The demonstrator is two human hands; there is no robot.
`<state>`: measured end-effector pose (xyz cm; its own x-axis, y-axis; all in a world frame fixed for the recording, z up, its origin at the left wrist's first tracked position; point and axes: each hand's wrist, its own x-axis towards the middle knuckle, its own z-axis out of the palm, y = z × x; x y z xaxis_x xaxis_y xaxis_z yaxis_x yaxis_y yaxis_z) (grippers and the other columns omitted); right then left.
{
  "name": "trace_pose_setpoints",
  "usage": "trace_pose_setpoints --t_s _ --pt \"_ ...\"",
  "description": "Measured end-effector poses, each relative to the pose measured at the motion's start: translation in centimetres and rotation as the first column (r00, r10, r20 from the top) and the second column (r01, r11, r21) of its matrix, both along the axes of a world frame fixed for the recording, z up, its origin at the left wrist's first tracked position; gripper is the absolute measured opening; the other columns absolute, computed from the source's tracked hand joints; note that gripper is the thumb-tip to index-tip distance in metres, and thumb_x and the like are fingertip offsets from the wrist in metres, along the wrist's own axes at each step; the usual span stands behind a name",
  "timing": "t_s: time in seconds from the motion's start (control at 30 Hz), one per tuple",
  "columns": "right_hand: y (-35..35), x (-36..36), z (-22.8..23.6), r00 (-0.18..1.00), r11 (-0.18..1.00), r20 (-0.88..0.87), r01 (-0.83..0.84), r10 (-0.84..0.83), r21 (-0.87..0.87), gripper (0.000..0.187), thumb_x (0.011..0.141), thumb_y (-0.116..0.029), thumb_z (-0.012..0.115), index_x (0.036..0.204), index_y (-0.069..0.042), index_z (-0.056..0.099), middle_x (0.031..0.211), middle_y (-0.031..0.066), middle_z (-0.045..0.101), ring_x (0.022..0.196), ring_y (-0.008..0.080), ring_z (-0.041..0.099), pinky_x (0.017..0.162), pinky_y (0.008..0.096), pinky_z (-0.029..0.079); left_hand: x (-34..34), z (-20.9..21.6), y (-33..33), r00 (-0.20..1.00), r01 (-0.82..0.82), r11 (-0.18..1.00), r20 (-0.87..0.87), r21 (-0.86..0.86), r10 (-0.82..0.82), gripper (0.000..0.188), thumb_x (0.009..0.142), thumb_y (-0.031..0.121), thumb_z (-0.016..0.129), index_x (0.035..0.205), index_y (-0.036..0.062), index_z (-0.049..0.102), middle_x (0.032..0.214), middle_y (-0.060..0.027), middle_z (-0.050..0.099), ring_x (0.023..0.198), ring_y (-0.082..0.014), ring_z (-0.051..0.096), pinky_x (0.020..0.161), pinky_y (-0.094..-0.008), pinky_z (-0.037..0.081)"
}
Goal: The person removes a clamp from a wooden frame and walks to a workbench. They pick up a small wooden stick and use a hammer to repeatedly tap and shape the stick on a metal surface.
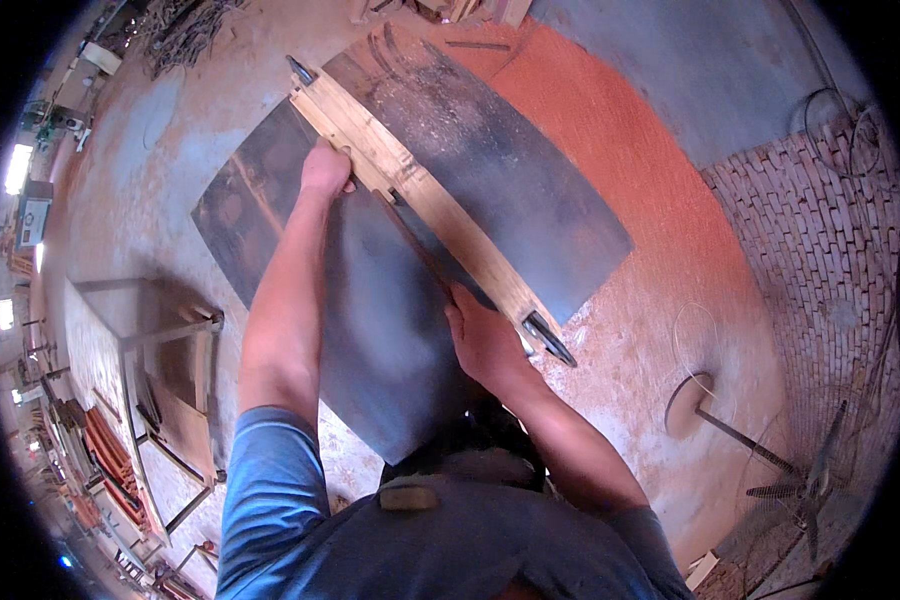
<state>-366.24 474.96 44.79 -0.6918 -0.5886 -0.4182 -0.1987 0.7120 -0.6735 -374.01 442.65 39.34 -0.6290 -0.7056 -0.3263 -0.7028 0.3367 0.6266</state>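
A long pale wooden bar (pixel 415 185) slants from upper left to lower right above a dark flat sheet. It has a dark metal fitting (pixel 301 70) at its far end and a longer dark fitting (pixel 550 338) at its near end. A thin dark strip (pixel 420 250) runs along the bar's near side. My left hand (pixel 328 170) is closed at the bar's near side toward the far end, thumb against the wood. My right hand (pixel 485 340) is closed beside the near end, where the strip meets it. The undersides of both grips are hidden.
The dark sheet (pixel 530 190) lies on the dusty floor, with reddish powder (pixel 620 130) beyond it. A metal-framed table (pixel 105 345) stands at left. Stacked bricks (pixel 810 230) are at right, and a pedestal fan (pixel 810 490) is at lower right.
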Motion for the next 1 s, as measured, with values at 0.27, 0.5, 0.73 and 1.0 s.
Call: trace_pose_setpoints --t_s 0.27,0.5,0.73,1.0 --pt "-5.6 -2.8 0.3 0.995 0.994 -0.031 -0.093 0.091 -0.059 0.035 0.099 -0.028 0.043 0.124 -0.004 0.049 0.083 0.0294 0.064 0.079 0.0475 0.062 0.071 0.0547 0.048 -2.3 0.3 -5.9 0.972 0.154 0.954 0.212 -0.256 -0.1 0.049 0.083 0.026 0.057 0.121 -0.0037 0.049 0.105 -0.0308 0.064 0.088 -0.0395 0.068 0.083 -0.0431 0.052" --pt "6.9 2.6 4.5 0.989 0.987 0.143 -0.005 0.029 -0.163 0.042 0.098 -0.024 0.047 0.136 -0.006 0.046 0.1 0.0286 0.065 0.094 0.0458 0.062 0.082 0.0497 0.049 5.7 1.3 -2.1 0.907 0.052 0.812 -0.367 0.582 0.205 0.045 0.088 0.007 0.05 0.132 -0.0015 0.045 0.097 -0.011 0.066 0.077 -0.0193 0.067 0.06 -0.0277 0.058" --pt "21.7 7.6 5.1 0.878 0.931 0.36 0.361 -0.316 -0.061 0.041 0.098 -0.016 0.048 0.137 -0.003 0.048 0.076 0.0084 0.061 0.073 0.0154 0.059 0.071 0.0304 0.049 17.3 -2.0 22.1 0.817 0.141 0.693 -0.478 0.707 0.322 0.053 0.091 -0.006 0.047 0.141 0.0103 0.039 0.102 -0.0044 0.064 0.078 -0.0163 0.065 0.064 -0.0289 0.055" --pt "28.7 12.1 5.8 0.914 0.923 0.251 0.359 -0.318 -0.139 0.043 0.1 -0.021 0.045 0.139 -0.002 0.046 0.068 0.0003 0.051 0.06 0.0084 0.049 0.058 0.0249 0.044 11.9 0.1 26.8 0.955 0.298 0.952 0.027 -0.077 -0.296 0.036 0.092 0.024 0.051 0.116 -0.0032 0.046 0.089 -0.0304 0.064 0.089 -0.0435 0.064 0.078 -0.051 0.051"
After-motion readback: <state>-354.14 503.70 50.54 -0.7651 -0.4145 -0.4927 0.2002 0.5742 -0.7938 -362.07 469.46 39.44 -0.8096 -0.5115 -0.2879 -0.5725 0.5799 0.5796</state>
